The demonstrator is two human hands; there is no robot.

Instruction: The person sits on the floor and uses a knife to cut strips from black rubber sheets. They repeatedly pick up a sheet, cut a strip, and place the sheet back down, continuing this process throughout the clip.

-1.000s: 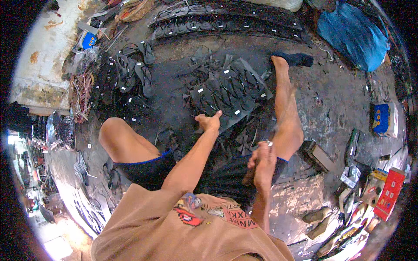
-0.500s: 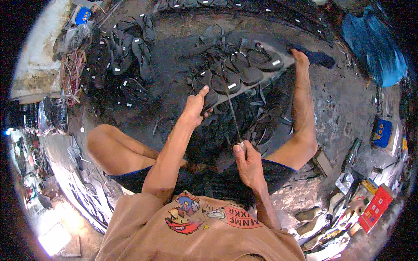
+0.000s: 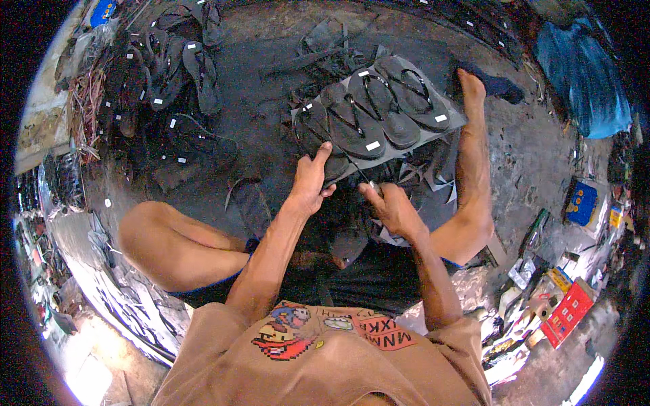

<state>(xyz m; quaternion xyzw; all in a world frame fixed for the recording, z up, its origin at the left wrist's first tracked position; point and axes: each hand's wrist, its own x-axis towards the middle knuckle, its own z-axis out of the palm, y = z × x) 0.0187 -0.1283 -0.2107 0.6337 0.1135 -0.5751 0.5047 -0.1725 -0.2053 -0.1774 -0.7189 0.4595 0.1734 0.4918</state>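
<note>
My left hand (image 3: pixel 310 179) grips the near left corner of a grey rubber sheet (image 3: pixel 387 158), its thumb on top of the leftmost flip-flop. Several black flip-flops (image 3: pixel 353 125) with thong straps lie side by side on the sheet, some bearing small white labels. The sheet tilts above the floor, its far right corner close to my right foot (image 3: pixel 472 84). In my right hand (image 3: pixel 394 208) is a knife (image 3: pixel 361 174), with fingers closed round its handle. The long thin blade points up and left to the sheet's near edge, beside the leftmost flip-flop; its tip cannot be made out.
More black flip-flops (image 3: pixel 202 74) lie on the floor at far left. Dark rubber offcuts (image 3: pixel 433 179) are heaped under and near the sheet. A blue plastic bag (image 3: pixel 583 81) is at far right, and a red box (image 3: pixel 569 314) at near right.
My right hand has moved up and forward, bringing the knife to the sheet's near edge. The sheet now faces me more fully, with its flip-flops tilted into view. My left hand keeps its grip.
</note>
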